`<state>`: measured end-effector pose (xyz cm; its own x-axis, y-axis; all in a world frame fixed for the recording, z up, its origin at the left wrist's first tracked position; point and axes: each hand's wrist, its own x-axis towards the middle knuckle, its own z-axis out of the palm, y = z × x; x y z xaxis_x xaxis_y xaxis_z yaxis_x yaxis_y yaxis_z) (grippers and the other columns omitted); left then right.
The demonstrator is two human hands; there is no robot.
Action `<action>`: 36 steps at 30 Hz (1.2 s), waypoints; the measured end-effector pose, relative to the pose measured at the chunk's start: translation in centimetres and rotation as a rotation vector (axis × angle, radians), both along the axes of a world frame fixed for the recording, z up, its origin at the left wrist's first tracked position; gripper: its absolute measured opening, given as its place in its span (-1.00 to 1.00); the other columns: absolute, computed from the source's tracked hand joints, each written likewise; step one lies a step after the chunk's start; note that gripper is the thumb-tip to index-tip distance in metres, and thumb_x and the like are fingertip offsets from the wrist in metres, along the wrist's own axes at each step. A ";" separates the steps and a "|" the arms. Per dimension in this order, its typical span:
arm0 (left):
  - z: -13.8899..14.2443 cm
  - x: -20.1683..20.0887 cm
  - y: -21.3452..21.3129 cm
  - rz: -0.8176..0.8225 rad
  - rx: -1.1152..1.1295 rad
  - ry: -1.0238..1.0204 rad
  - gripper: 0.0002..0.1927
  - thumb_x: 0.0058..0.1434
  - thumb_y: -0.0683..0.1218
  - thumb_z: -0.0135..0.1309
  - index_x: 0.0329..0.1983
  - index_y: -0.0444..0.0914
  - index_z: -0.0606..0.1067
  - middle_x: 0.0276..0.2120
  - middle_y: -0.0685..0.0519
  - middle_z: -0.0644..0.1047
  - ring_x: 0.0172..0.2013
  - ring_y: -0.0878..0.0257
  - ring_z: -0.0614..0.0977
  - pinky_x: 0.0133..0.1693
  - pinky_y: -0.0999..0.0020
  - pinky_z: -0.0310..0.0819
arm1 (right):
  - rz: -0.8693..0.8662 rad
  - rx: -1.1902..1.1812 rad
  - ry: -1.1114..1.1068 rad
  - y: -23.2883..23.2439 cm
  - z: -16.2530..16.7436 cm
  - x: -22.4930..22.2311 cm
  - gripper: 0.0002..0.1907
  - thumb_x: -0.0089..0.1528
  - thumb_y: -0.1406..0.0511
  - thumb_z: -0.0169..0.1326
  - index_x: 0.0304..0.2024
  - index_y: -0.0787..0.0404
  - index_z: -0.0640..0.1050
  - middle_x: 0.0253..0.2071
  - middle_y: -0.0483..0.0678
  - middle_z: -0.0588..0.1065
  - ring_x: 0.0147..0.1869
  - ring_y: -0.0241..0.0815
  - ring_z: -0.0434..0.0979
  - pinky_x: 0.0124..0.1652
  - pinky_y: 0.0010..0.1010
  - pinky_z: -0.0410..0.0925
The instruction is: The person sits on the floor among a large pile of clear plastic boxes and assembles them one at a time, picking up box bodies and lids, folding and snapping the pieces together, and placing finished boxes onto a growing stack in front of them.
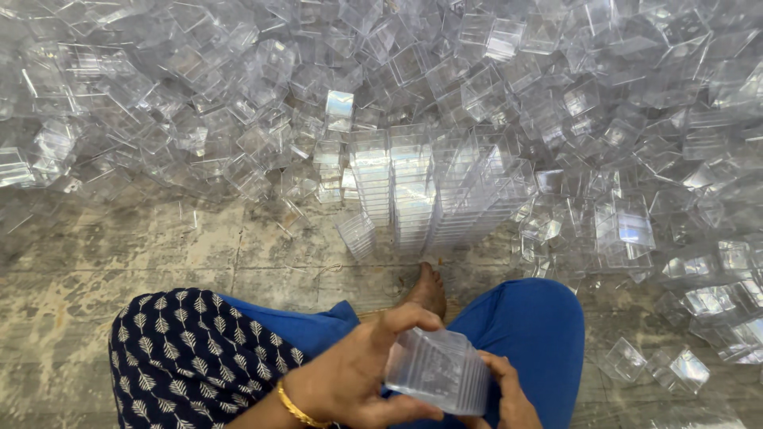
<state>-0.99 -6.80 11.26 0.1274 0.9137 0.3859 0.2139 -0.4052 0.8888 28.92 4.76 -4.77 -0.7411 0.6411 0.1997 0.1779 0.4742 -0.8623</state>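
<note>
My left hand (358, 373) and my right hand (509, 397) both grip a short nested stack of clear plastic boxes (439, 369) low in the view, above my lap. The left hand wraps the stack's near-left side, with the thumb over its top edge. Only the fingers of the right hand show, under the stack's right end. A gold bangle (298, 409) circles my left wrist.
A huge heap of loose clear plastic boxes (477, 71) fills the far and right floor. Tall nested stacks (413, 187) stand upright just past my bare foot (427, 287). My blue trouser knee (528, 326) and dark patterned top (187, 357) lie below. Worn concrete floor (119, 254) spreads left.
</note>
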 end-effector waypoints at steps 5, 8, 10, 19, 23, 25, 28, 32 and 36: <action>0.5 1.4 1.1 0.057 0.075 0.052 -0.13 0.22 0.04 0.36 0.46 -0.19 0.12 0.14 -0.15 0.47 0.19 -0.03 0.61 0.23 0.12 0.50 | 0.028 0.065 0.499 -0.8 3.4 -4.0 0.06 0.09 0.20 0.46 0.43 0.20 0.07 0.30 0.22 0.36 0.37 0.06 0.46 0.36 -0.11 0.27; 0.1 -0.1 1.6 0.091 0.235 0.044 -0.13 0.12 0.01 0.36 0.41 -0.21 0.16 0.16 -0.21 0.40 0.21 -0.15 0.51 0.25 -0.01 0.40 | 0.038 -0.019 0.387 -0.7 5.2 -4.7 0.12 0.07 0.24 0.45 0.46 0.29 0.02 0.27 0.29 0.40 0.36 0.11 0.47 0.27 -0.09 0.37; -1.4 -2.3 1.8 0.132 0.198 -0.066 -0.12 0.05 0.04 0.39 0.36 -0.24 0.21 0.21 -0.27 0.32 0.20 -0.18 0.41 0.16 -0.01 0.39 | -0.027 -0.038 0.338 -0.1 5.5 -5.3 0.12 0.02 0.26 0.44 0.45 0.31 0.04 0.21 0.30 0.44 0.29 0.10 0.50 0.22 -0.09 0.37; -20.2 -13.2 2.5 0.908 -0.602 0.966 -0.08 -0.15 0.03 0.36 0.36 -0.08 0.33 0.23 -0.37 0.29 0.10 -0.34 0.47 -0.09 -0.19 0.43 | -0.129 -0.037 0.286 1.4 5.6 -4.9 0.17 -0.01 0.23 0.40 0.48 0.29 -0.01 0.17 0.27 0.47 0.23 0.05 0.56 0.15 -0.14 0.45; -22.8 -13.8 2.5 0.902 -0.715 0.715 -0.48 0.10 0.03 0.25 0.11 -0.10 0.36 -0.03 -0.15 0.45 0.00 -0.12 0.51 -0.01 0.00 0.46 | -0.059 -0.084 0.353 1.0 5.9 -4.7 0.17 0.04 0.25 0.42 0.49 0.29 -0.05 0.21 0.29 0.43 0.26 0.06 0.53 0.17 -0.13 0.42; -21.5 -13.6 2.2 0.842 -0.653 0.634 -0.49 0.03 -0.01 0.28 0.01 -0.15 0.36 -0.07 -0.12 0.47 -0.05 -0.09 0.53 0.01 0.05 0.46 | -0.082 -0.088 0.359 1.0 5.9 -4.7 0.17 0.04 0.24 0.41 0.49 0.29 -0.04 0.21 0.28 0.44 0.27 0.05 0.54 0.16 -0.13 0.45; -17.2 -11.7 1.6 0.853 -0.672 0.286 -0.51 -0.12 0.01 0.44 -0.22 -0.20 0.44 -0.21 0.00 0.54 -0.10 0.06 0.55 0.00 0.14 0.51 | -0.089 -0.079 0.313 1.3 6.0 -4.5 0.18 0.02 0.24 0.42 0.48 0.28 -0.04 0.21 0.27 0.44 0.26 0.05 0.55 0.16 -0.14 0.44; -8.5 -7.6 1.3 0.505 -0.181 -0.659 -0.44 -0.06 -0.17 0.35 -0.04 -0.25 0.31 -0.07 -0.06 0.45 -0.04 0.10 0.49 0.05 0.11 0.54 | -0.054 -0.085 0.242 1.6 5.9 -4.6 0.19 -0.01 0.26 0.43 0.47 0.29 -0.03 0.21 0.28 0.44 0.29 0.07 0.50 0.19 -0.12 0.37; -0.3 -3.5 2.7 0.115 0.058 -0.813 -0.10 -0.04 -0.21 0.32 0.36 -0.15 0.16 0.01 -0.06 0.41 0.04 0.08 0.52 0.12 0.08 0.59 | -0.006 -0.029 0.252 1.6 5.7 -5.6 0.17 -0.02 0.27 0.45 0.46 0.28 0.01 0.21 0.26 0.45 0.30 0.09 0.50 0.22 -0.10 0.36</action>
